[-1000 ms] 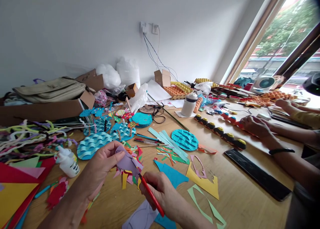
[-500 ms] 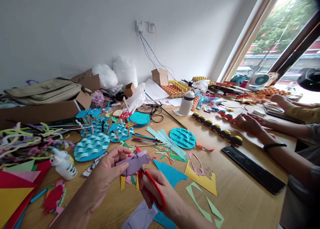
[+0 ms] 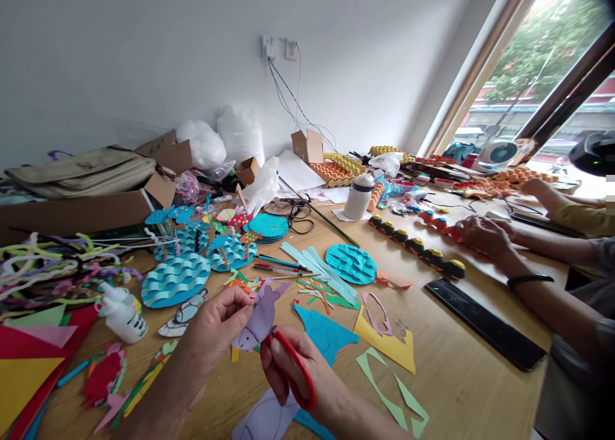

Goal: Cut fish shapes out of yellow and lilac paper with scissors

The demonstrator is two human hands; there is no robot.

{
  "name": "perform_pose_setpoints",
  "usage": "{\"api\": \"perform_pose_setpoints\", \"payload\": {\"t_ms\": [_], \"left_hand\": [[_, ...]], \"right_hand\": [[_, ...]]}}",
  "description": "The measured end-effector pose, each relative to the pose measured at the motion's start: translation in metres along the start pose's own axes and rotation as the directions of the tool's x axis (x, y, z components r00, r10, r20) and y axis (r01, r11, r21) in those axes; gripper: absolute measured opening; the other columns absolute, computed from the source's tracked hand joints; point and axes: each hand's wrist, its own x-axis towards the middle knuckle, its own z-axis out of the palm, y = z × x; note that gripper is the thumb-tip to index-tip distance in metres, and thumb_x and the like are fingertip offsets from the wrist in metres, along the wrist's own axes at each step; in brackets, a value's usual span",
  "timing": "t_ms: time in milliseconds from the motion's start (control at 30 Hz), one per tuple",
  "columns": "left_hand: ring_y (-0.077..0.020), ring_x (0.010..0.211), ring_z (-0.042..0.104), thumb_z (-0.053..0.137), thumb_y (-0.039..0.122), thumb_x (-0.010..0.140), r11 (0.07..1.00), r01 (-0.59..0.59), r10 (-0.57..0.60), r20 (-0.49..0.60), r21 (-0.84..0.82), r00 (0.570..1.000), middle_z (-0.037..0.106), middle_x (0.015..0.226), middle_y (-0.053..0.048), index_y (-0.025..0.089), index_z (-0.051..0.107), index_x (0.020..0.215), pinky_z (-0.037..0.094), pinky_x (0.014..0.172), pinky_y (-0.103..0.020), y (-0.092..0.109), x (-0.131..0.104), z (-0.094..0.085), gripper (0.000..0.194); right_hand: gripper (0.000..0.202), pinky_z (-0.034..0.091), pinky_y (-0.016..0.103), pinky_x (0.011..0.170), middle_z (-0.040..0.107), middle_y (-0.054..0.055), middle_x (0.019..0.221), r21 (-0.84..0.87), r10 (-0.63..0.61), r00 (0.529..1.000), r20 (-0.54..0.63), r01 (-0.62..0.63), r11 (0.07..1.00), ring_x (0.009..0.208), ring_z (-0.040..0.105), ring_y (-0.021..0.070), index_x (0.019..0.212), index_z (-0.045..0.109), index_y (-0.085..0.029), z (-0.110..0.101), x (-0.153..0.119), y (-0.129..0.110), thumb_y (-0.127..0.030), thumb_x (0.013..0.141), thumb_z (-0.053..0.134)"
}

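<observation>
My left hand (image 3: 218, 328) pinches a purple paper fish (image 3: 262, 315) by one edge. The fish is tilted, with its tail up and its drawn eye and head end low near my fingers. In my right hand (image 3: 300, 363) are red-handled scissors (image 3: 303, 379), their tip against the fish's lower right edge; most of the blades are hidden. Beneath my hands lie a purple paper sheet with drawn outlines (image 3: 266, 417) and a blue paper offcut (image 3: 327, 331). Coloured paper scraps (image 3: 317, 296) are strewn just beyond the fish.
Glue bottles (image 3: 122, 315) and coloured paper sheets (image 3: 29, 389) lie left, near pipe cleaners (image 3: 62, 280). Blue wavy discs (image 3: 175, 280) stand behind. On the right are a black phone-like slab (image 3: 485, 325), a painted egg-carton strip (image 3: 416, 246) and another person's hands (image 3: 485, 235).
My left hand has turned the purple fish from nearly level to tail-up, its head now low and left. The scissors stay near its edge. The other person's hands shifted slightly.
</observation>
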Motion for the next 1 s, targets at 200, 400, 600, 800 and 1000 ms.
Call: {"api": "perform_pose_setpoints", "payload": {"t_ms": [200,400,600,800,1000], "left_hand": [[-0.0102,0.047,0.045,0.065,0.033,0.066,1.0,-0.015,0.016,-0.042,0.021,0.999,0.053,0.051,0.005,0.02,0.054,0.059,0.035,0.046,-0.019,-0.005,0.001,0.004,0.018],[-0.01,0.047,0.042,0.064,0.037,0.064,1.0,-0.017,0.017,-0.071,0.01,0.997,0.052,0.051,0.005,0.02,0.054,0.059,0.032,0.046,-0.02,-0.009,0.001,0.008,0.02],[-0.0104,0.048,0.042,0.063,0.036,0.066,1.0,0.004,-0.005,-0.06,-0.02,0.998,0.052,0.052,0.005,0.02,0.054,0.061,0.031,0.046,-0.02,-0.008,0.0,0.009,0.019],[-0.0111,0.053,0.043,0.059,0.032,0.073,1.0,0.007,-0.007,0.011,-0.001,1.0,0.052,0.055,0.005,0.02,0.053,0.065,0.033,0.05,-0.02,-0.002,-0.006,0.009,0.015],[-0.0102,0.053,0.041,0.059,0.031,0.074,0.999,0.017,-0.016,0.027,-0.035,1.0,0.051,0.056,0.005,0.02,0.052,0.065,0.034,0.05,-0.02,-0.002,-0.007,0.01,0.016]], "right_hand": [[0.05,0.023,0.018,0.039,0.045,-0.008,0.039,-0.001,-0.003,1.0,0.008,0.003,1.0,0.031,0.032,0.0038,0.072,0.052,-0.014,-0.002,-0.001,0.006,-0.064,0.078,0.047],[0.053,0.024,0.018,0.039,0.045,-0.008,0.038,0.005,-0.004,1.0,-0.001,0.004,1.0,0.03,0.032,0.0042,0.071,0.05,-0.015,-0.001,0.0,0.006,-0.068,0.075,0.047],[0.053,0.025,0.018,0.039,0.045,-0.007,0.039,0.008,-0.008,1.0,-0.005,0.008,1.0,0.03,0.032,0.0037,0.072,0.051,-0.014,-0.002,0.001,0.01,-0.067,0.078,0.044],[0.052,0.023,0.018,0.037,0.044,-0.008,0.037,0.04,-0.043,0.999,0.001,0.043,0.998,0.029,0.032,0.0035,0.071,0.051,-0.014,-0.001,0.001,0.01,-0.065,0.079,0.046],[0.053,0.021,0.018,0.034,0.043,-0.008,0.035,0.073,-0.05,0.999,-0.009,0.051,0.996,0.028,0.03,0.0036,0.067,0.05,-0.015,0.001,0.002,0.005,-0.068,0.073,0.051]]}}
